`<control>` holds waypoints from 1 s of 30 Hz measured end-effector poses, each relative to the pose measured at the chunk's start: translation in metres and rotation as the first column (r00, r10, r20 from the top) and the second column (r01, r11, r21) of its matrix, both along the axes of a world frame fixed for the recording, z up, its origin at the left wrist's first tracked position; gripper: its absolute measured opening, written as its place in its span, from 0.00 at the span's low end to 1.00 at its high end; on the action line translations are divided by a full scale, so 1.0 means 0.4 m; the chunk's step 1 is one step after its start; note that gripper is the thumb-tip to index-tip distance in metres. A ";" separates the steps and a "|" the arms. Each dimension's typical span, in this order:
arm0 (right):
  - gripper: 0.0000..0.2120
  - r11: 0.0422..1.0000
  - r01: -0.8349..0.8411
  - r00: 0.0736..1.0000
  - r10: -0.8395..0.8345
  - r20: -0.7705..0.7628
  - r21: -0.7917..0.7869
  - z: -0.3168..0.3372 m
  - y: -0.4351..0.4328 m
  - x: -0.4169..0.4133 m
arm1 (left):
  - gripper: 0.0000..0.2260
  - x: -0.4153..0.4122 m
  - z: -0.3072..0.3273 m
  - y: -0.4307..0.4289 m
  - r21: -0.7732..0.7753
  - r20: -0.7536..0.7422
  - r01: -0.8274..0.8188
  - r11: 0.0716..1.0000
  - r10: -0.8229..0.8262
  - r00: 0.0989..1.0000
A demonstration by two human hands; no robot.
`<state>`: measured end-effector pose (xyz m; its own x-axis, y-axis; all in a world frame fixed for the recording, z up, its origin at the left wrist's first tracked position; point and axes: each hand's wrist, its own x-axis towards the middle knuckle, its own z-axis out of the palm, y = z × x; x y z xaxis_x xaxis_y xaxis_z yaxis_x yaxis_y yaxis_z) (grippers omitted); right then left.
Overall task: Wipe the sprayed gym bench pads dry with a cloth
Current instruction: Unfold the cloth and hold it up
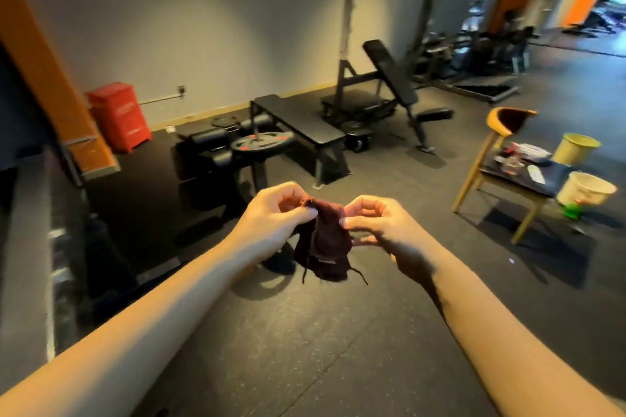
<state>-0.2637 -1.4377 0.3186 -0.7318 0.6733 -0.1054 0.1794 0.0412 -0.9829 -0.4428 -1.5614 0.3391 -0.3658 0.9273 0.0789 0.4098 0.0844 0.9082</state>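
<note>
In the head view, you hold both arms out in front of you, above the dark rubber floor [305, 349]. Your left hand [271, 213] has its fingers curled, and its thumb and fingertips pinch the upper left edge of the cloth [325, 240]. Your right hand [382, 227] pinches the upper right edge between the thumb and the forefinger, while its other fingers are loosely bent under it. The cloth is dark brown-red and bunched. It hangs down between the two hands in the air and touches no other surface. Some loose threads hang from its lower edge.

The cloth is well apart from the benches. Behind your hands, further into the room, stands a flat bench [298, 118] with a black pad. To the right of it stands an incline bench [389, 71] with its back pad tilted up. The picture is too blurred to tell whether the pads are wet.

Just left of the flat bench, a weight plate [262, 142] with red marks lies flat on a stand. A red box [118, 115] stands by the wall on the left. On the right there is a wooden chair [494, 122] with small items on its seat; I cannot tell what they are. Beside it stand a yellow bucket [576, 147] and a pale bucket [587, 188].
</note>
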 end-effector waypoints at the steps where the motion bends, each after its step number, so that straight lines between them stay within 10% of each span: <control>1: 0.05 0.999 0.045 0.999 -0.045 -0.001 0.025 0.003 0.035 0.058 | 0.04 0.053 0.012 0.050 0.009 -0.023 0.043 0.999 -0.043 0.999; 9: 0.03 0.862 0.379 0.920 -0.392 -0.034 0.337 0.005 0.309 0.438 | 0.04 0.439 0.032 0.463 0.023 0.053 0.044 0.999 -0.045 0.998; 30: 0.08 0.854 0.513 0.852 -0.519 0.063 0.088 -0.055 1.078 0.864 | 0.06 0.718 -0.077 1.378 -0.129 0.326 0.381 0.915 -0.324 0.888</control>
